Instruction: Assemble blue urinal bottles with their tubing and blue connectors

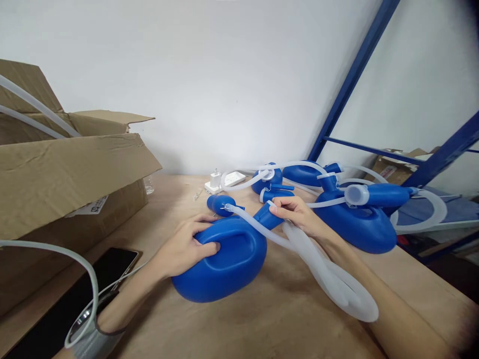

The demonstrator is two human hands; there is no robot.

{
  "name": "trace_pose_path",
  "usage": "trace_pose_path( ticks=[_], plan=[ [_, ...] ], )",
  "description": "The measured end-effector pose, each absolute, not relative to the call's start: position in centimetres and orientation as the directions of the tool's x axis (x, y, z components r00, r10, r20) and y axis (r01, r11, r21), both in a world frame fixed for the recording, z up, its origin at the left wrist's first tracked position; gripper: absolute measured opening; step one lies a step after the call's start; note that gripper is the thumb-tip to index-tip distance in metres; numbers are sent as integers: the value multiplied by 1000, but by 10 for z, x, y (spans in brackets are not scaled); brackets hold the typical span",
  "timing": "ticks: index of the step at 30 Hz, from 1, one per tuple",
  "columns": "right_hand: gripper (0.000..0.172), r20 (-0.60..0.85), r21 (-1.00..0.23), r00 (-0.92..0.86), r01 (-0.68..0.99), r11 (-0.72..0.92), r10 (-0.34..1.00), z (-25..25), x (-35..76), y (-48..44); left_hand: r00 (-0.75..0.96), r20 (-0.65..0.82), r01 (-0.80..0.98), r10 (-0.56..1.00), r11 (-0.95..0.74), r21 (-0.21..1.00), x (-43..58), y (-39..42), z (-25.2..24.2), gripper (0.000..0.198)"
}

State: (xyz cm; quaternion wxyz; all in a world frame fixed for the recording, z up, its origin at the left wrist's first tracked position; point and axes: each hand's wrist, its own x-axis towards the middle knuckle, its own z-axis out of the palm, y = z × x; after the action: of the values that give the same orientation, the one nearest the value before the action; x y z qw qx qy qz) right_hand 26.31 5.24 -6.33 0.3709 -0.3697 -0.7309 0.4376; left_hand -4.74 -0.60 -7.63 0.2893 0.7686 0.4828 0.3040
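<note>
Left hand: rests on top of the blue container, its fingers curled into the handle opening and clamped on the handle.
Right hand: at the container's blue neck, fingers together and pinched on the neck where the translucent hose meets it.
Blue container: lies on its side on the wooden surface, near the middle, between the two forearms.
Translucent hose: thick and whitish, runs from the neck under the right hand and loops over the right forearm toward the near edge.
Thin tube: narrower, crosses from a small blue bulb behind the container to the neck.
Finished pile: more blue containers with coiled hoses lie just beyond the right hand, touching one another.
Cardboard box: open, at the left, flaps out, with pale tubing sticking up from it.
Phone: dark, flat on the surface by the left forearm.
White power strip: at the far edge by the wall.
Blue rack: metal frame at the right.
</note>
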Motion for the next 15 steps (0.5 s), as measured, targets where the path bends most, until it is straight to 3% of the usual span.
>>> trace_pose_path(
  ticks=[5, 11, 15],
  plan=[
    [60, 265, -941, -326, 119, 318, 907, -73, 262, 54, 416, 167, 555, 894, -395, 732, -48, -7, -73, 34],
    [54, 274, -837, -365, 365, 408, 890, -53, 260, 41, 399, 194, 564, 896, -407, 719, -46, -7, -72, 32],
    [42, 392, -661, -359, 531, 531, 847, -16, 276, 22, 407, 193, 547, 893, -408, 732, -47, -7, -73, 28]
  ],
)
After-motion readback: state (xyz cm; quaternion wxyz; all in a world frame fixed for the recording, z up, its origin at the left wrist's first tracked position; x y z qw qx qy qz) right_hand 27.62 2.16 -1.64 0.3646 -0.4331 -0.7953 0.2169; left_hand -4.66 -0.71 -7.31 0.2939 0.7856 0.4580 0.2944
